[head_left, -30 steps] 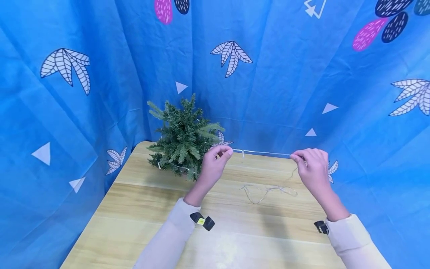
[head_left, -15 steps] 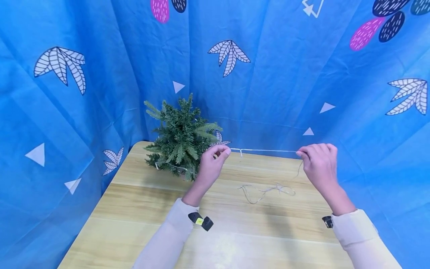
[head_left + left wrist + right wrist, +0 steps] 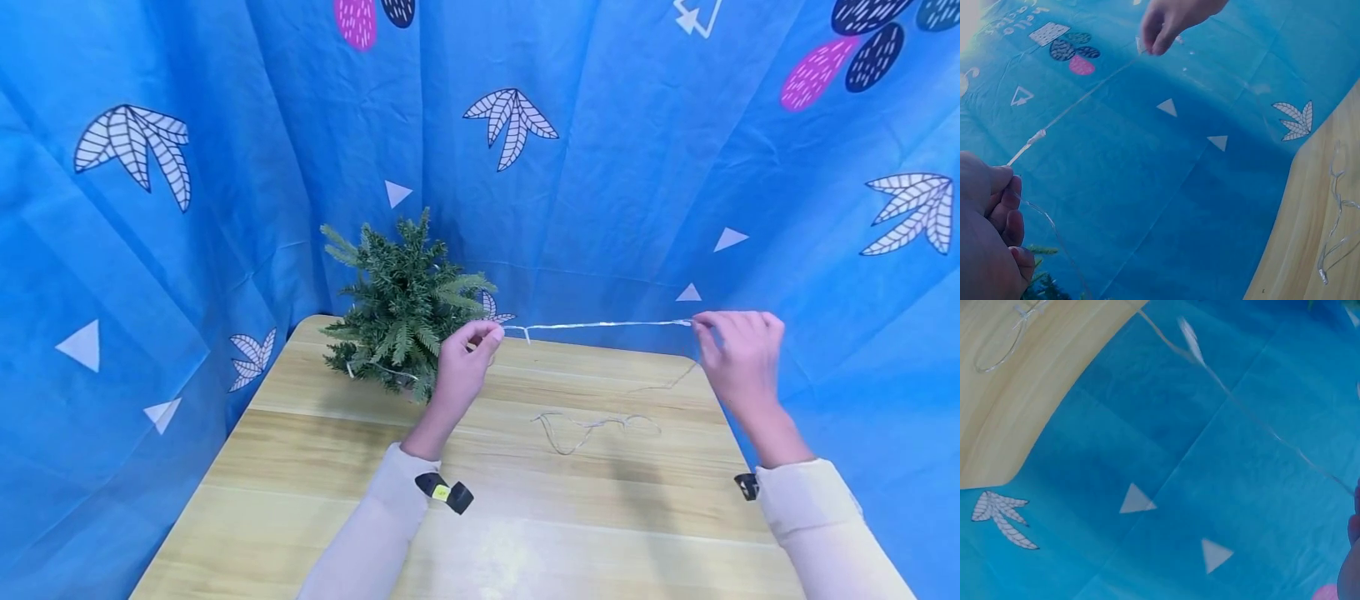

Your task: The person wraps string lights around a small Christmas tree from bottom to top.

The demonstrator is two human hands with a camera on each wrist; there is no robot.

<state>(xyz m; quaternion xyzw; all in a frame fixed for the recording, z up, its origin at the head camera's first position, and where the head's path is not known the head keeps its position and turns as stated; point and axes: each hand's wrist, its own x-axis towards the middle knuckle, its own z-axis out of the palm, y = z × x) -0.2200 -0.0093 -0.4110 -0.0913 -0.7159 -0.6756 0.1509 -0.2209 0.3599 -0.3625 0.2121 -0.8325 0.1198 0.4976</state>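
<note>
A thin clear wire of fairy lights [image 3: 570,325] stretches nearly level between the two hands, above the table's far edge. My left hand [image 3: 461,367] pinches one end of this stretch between thumb and forefinger, in front of the tree's right side. At the other end, my right hand [image 3: 742,354] pinches the wire with its fingertips. One small bulb [image 3: 1036,136] shows close to the left fingertips in the left wrist view. In the right wrist view another bulb [image 3: 1190,339] sticks off the wire, and only a sliver of the right hand is visible.
A small artificial Christmas tree [image 3: 405,300] stands at the table's back left, with some wire on its lower branches. More loose wire [image 3: 561,451] lies looped on the wooden table [image 3: 300,500]. A blue patterned curtain [image 3: 585,167] hangs around the table's back and sides.
My right hand has moved right and slightly up, so the stretch of wire between the hands is longer. The left hand has shifted slightly left, still pinching the wire.
</note>
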